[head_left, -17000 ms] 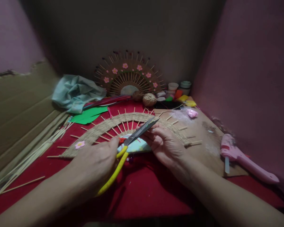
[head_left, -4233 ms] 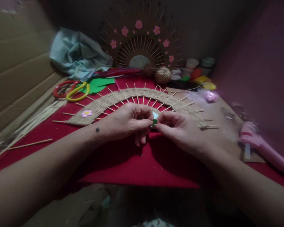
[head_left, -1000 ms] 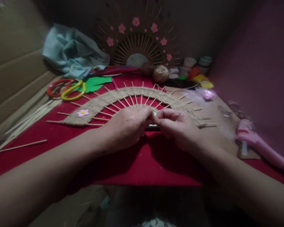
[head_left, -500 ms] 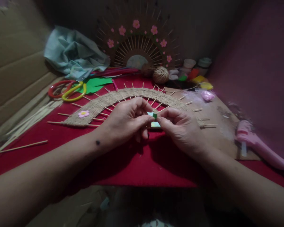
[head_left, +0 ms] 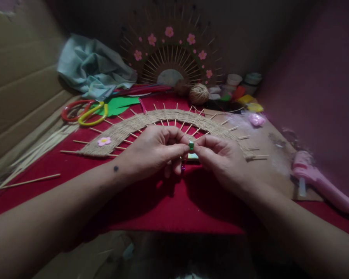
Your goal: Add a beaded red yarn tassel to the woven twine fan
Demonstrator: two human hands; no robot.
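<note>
A small green piece [head_left: 191, 145], perhaps folded paper or foam, is pinched between the fingertips of both my hands. My left hand [head_left: 164, 149] grips its left side with thumb and forefinger, the other fingers curled below. From the other side my right hand [head_left: 219, 155] pinches it with thumb and forefinger. Behind and beneath the hands lies an arched fan of woven twine [head_left: 159, 115] with thin sticks poking out. A pink flower with a yellow centre [head_left: 104, 141] sits on its left end. My hands hide part of the fan's middle.
Scissors [head_left: 93, 114] and green sheets [head_left: 120, 104] lie back left, below a pale blue cloth [head_left: 90, 69]. A twine ball [head_left: 199, 94] is behind the fan. A pink glue gun [head_left: 311, 170] rests right on a brown board [head_left: 270, 170]. Loose sticks [head_left: 31, 180] lie left.
Both hands stay together on the green piece, with only slight finger movement; the piece looks a little turned. The whole view has shifted slightly.
</note>
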